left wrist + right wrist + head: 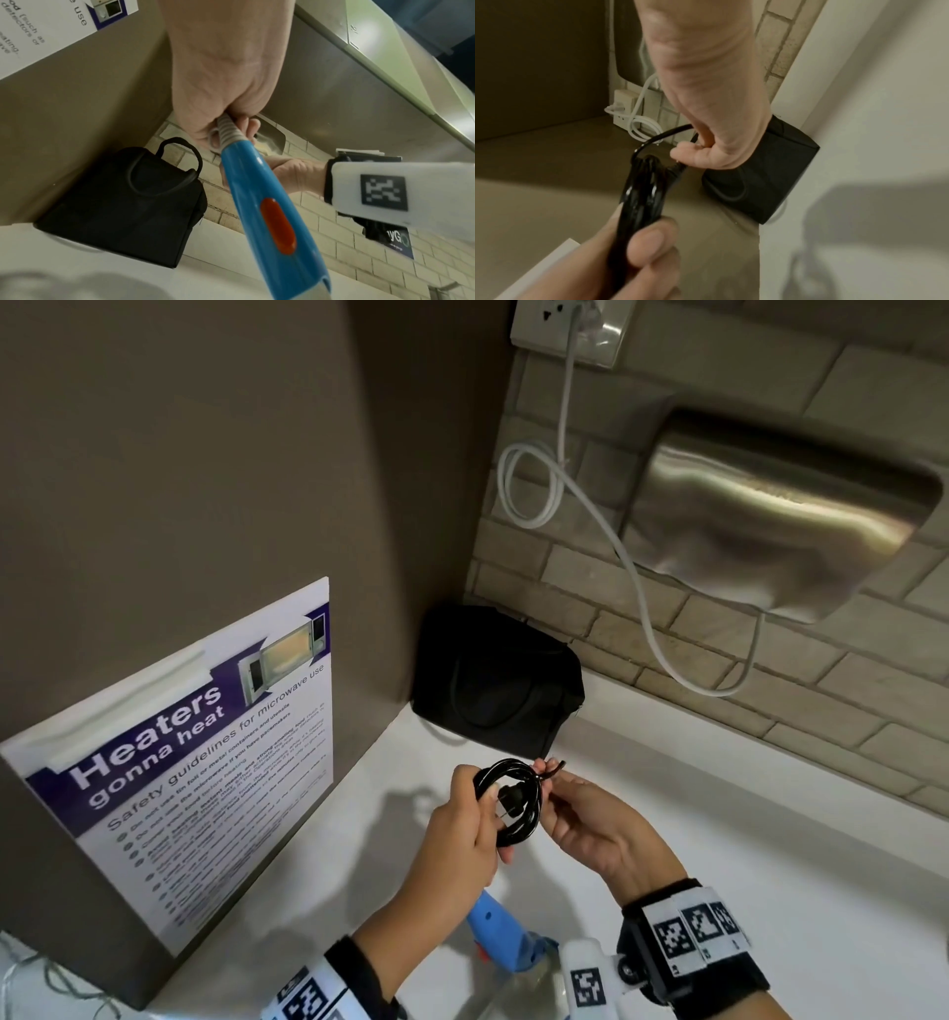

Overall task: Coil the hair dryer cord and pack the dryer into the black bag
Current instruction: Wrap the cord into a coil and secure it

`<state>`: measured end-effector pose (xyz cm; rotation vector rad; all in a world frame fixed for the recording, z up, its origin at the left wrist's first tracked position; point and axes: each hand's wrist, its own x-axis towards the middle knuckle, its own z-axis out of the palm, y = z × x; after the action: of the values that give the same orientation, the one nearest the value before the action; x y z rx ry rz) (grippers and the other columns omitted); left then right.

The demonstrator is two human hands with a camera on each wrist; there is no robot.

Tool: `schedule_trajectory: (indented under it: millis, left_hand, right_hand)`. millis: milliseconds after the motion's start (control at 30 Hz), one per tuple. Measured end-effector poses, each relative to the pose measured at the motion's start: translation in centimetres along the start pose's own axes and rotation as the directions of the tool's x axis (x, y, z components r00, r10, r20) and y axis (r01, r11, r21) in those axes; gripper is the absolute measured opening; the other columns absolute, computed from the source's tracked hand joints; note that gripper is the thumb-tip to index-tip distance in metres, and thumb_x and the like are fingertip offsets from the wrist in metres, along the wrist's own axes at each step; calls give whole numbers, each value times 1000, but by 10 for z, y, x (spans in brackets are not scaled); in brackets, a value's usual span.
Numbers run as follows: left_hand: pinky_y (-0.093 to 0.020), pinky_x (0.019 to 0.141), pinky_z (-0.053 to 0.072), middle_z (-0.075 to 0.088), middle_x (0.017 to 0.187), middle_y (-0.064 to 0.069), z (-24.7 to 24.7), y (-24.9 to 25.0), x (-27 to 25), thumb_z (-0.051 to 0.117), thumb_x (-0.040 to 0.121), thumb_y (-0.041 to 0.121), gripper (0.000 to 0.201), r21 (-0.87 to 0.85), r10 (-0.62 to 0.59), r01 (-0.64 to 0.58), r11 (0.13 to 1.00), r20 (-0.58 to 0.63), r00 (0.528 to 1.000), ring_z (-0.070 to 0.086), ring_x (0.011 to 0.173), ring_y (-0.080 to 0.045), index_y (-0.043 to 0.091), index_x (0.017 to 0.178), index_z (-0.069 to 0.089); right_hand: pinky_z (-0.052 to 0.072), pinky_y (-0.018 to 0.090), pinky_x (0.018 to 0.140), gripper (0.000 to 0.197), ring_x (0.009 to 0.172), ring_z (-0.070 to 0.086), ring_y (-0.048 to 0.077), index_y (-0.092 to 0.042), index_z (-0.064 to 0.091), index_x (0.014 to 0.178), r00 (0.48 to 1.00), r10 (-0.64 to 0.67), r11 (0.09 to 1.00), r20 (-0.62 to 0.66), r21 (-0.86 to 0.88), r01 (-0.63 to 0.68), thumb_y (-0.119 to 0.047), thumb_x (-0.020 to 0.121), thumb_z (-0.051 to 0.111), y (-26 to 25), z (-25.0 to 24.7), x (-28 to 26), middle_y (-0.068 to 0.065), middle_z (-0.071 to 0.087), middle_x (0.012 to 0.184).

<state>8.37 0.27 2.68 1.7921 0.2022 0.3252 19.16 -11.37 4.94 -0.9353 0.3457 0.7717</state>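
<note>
My left hand (pixel 488 814) grips the black cord (pixel 513 793), wound into a small coil with its plug showing inside the loops. The blue hair dryer (pixel 506 937) hangs below that hand by its ribbed cord end; the left wrist view shows its handle (pixel 262 203) with an orange switch. My right hand (pixel 549 780) pinches a thin black tie (pixel 662 136) that loops from the top of the coil (pixel 641 192). The black bag (pixel 493 680) stands closed in the counter's back corner, beyond both hands and apart from them.
A white counter (pixel 719 839) lies under my hands. A microwave safety poster (pixel 205 737) leans on the brown wall at the left. On the brick wall hang a steel hand dryer (pixel 780 516), its looped white cable (pixel 534 485) and a socket (pixel 570 325).
</note>
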Motion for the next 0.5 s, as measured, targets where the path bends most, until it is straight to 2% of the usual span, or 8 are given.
schedule_trajectory:
  millis: [100,233,333,433,500]
  left_hand:
    - [-23,38,32,57,54,-3,-2,0,-1,31,102,25,15,-105,-21,24,994,38,999,38,33,-11,16,92,38]
    - [-23,39,34,58,54,-2,-5,2,-2,30,102,25,18,-157,-8,17,987,57,998,39,35,-14,17,89,39]
    - [-23,39,35,58,55,-3,-6,1,-2,29,102,25,18,-140,4,5,990,59,998,39,34,-15,16,90,39]
    - [-24,38,35,57,55,-4,-6,0,-2,29,102,25,16,-94,10,-4,996,64,998,40,34,-14,18,90,38]
    - [-24,37,34,56,55,-3,-6,1,-2,30,101,25,15,-66,9,-4,998,75,997,40,33,-11,20,88,36]
  right_hand:
    - [57,24,47,29,48,61,15,2,61,76,999,42,999,25,-18,-41,7,95,39,6,1,-2,10,61,63]
    - [56,24,49,7,56,61,21,4,60,89,997,65,982,41,-178,-57,0,87,55,15,2,-2,17,58,74]
    - [55,23,49,23,56,61,24,5,61,93,994,45,962,103,-271,-15,-10,76,64,21,1,-2,20,60,75]
    - [54,24,47,21,47,59,26,4,62,85,983,63,933,175,-361,5,-17,82,60,25,2,-9,21,62,69]
    - [53,26,49,17,48,59,26,4,62,88,978,85,918,188,-396,-4,-13,85,59,24,3,-11,20,62,70]
